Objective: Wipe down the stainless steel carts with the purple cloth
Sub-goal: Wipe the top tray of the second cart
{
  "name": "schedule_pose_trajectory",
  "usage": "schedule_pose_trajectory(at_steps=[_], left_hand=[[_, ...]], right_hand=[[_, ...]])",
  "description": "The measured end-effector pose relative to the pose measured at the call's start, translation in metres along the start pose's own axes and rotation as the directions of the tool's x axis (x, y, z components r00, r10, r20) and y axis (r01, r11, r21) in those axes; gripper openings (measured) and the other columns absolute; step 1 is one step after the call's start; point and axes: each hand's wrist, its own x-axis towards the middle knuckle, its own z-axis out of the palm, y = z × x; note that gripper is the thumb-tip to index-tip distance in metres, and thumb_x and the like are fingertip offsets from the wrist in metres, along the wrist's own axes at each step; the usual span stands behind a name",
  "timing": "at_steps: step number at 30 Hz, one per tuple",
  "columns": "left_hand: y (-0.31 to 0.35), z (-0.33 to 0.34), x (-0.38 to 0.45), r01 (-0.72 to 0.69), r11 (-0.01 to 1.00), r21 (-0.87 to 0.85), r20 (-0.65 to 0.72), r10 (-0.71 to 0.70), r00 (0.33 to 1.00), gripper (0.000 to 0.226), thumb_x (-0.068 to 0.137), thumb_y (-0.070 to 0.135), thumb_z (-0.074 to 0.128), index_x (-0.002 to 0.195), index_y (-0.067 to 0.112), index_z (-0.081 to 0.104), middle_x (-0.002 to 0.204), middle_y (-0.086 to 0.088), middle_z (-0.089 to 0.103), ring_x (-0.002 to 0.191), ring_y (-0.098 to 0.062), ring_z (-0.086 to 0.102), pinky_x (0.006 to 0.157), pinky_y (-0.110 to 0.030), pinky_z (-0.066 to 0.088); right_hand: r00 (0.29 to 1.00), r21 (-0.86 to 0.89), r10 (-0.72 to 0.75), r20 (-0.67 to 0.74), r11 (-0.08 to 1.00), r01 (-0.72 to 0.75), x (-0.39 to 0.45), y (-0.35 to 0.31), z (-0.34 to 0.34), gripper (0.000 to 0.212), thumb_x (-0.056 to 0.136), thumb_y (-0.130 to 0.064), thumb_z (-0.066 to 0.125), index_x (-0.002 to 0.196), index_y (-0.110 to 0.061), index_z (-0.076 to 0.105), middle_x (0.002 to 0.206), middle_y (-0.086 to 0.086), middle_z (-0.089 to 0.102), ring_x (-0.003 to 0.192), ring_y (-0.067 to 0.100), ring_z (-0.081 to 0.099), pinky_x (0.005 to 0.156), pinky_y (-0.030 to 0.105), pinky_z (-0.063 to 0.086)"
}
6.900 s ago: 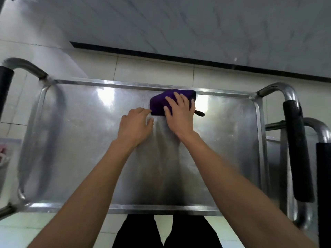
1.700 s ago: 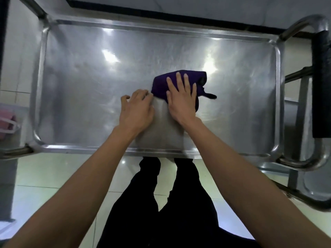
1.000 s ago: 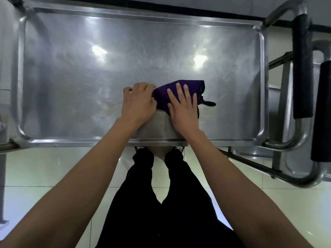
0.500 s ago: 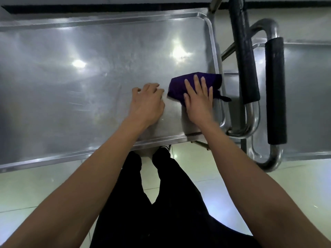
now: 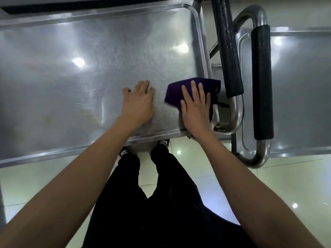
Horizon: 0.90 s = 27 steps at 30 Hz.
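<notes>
The right hand [image 5: 196, 106] is pressing flat, fingers straight, on the folded purple cloth [image 5: 174, 94], its grip open. The cloth is lying at the right of centre of the frame, on the near right corner of the stainless steel cart top [image 5: 89, 68], its long axis running left to right, the right end overhanging the cart's rim. The left hand [image 5: 138, 102] is resting on the steel just beside it, fingers extended, holding nothing.
</notes>
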Motion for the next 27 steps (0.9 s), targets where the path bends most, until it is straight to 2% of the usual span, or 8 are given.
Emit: schedule_pose_trajectory(at_steps=[4,9,14,27], left_hand=[[-0.006,-0.001,0.001,-0.009,1.0,-0.022,-0.008,0.008,1.0,0.045,0.088,0.021,0.05,0.132,0.013,0.057,0.154,-0.01,0.039,0.142,-0.025,0.037,0.103,-0.055,0.031],[-0.02,0.001,-0.01,-0.058,0.995,-0.077,-0.02,0.057,0.998,0.044,0.09,0.022,0.049,0.132,0.015,0.056,0.153,-0.006,0.04,0.143,-0.024,0.034,0.108,-0.054,0.026],[-0.055,0.004,-0.044,0.0,0.988,-0.155,-0.05,-0.008,0.999,0.042,0.095,0.023,0.045,0.134,0.019,0.057,0.149,0.0,0.048,0.139,-0.021,0.038,0.111,-0.049,0.025],[-0.192,0.03,-0.133,0.211,0.937,-0.279,-0.143,-0.257,0.956,0.041,0.093,0.018,0.05,0.133,0.018,0.061,0.143,0.001,0.054,0.135,-0.021,0.043,0.108,-0.046,0.027]], right_hand=[[0.999,-0.013,0.033,0.02,0.999,-0.032,-0.031,-0.003,0.007,0.051,0.108,-0.037,0.024,0.158,-0.028,0.025,0.168,0.004,0.011,0.155,0.026,0.001,0.123,0.054,0.007],[0.996,-0.002,0.09,0.019,0.996,-0.09,-0.031,-0.019,0.009,0.051,0.107,-0.037,0.023,0.158,-0.028,0.025,0.168,0.004,0.01,0.155,0.027,-0.001,0.123,0.055,0.004],[0.994,0.014,0.107,0.017,0.994,-0.107,-0.026,-0.058,0.019,0.053,0.106,-0.038,0.023,0.158,-0.028,0.023,0.168,0.004,0.009,0.155,0.027,-0.001,0.123,0.055,0.003],[0.994,-0.037,-0.105,0.023,0.994,0.106,-0.014,-0.227,0.056,0.052,0.106,-0.034,0.029,0.157,-0.027,0.025,0.167,0.007,0.013,0.154,0.03,0.004,0.122,0.058,0.004]])
